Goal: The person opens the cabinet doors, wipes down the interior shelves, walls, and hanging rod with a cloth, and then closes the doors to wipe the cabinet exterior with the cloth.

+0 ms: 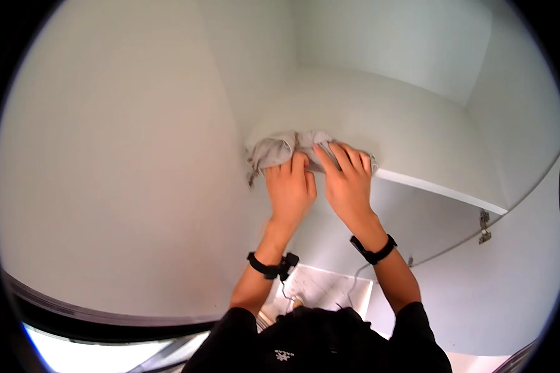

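A crumpled grey cloth (272,151) lies over the front edge of a white cabinet shelf (410,124), near its left end. My left hand (290,189) is closed on the cloth, its fingers curled into the folds. Close beside it, my right hand (350,180) presses on the cloth's right part, with its fingers bent over the shelf edge and holding the fabric there. Part of the cloth is hidden under both hands, and the right thumb does not show.
A large pale panel (118,161) stands at the left. On the right are an open cabinet door (498,286) and its metal hinge (484,227). Below the shelf is a lower compartment (410,208). Black straps (264,267) with thin cables sit on my wrists.
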Demonstrator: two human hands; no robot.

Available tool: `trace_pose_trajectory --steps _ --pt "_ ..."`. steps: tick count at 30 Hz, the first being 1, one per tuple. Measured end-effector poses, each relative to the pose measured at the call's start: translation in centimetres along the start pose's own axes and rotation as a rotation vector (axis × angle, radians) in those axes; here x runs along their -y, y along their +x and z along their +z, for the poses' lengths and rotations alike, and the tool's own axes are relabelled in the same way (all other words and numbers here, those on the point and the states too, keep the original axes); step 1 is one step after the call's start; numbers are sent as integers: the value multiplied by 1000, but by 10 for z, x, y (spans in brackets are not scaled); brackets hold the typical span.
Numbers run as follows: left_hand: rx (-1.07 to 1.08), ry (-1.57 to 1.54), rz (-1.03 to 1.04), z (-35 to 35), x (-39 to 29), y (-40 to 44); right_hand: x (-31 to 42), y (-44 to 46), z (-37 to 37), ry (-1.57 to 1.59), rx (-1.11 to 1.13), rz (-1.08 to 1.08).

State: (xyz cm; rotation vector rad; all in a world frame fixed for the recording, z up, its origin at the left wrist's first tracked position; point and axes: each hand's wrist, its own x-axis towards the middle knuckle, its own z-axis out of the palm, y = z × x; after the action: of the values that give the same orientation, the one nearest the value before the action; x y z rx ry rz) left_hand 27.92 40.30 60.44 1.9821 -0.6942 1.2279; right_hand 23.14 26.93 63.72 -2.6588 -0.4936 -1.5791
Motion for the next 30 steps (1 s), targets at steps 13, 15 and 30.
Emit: trace_pose_trajectory --steps 13,15,30 --pt "238 251 -173 23 38 63 -34 8 -45 147 114 114" --pt "416 218 -214 11 10 73 -44 -12 -50 224 76 84" --pt "787 1372 360 -14 -46 114 -3 -7 18 456 465 -31"
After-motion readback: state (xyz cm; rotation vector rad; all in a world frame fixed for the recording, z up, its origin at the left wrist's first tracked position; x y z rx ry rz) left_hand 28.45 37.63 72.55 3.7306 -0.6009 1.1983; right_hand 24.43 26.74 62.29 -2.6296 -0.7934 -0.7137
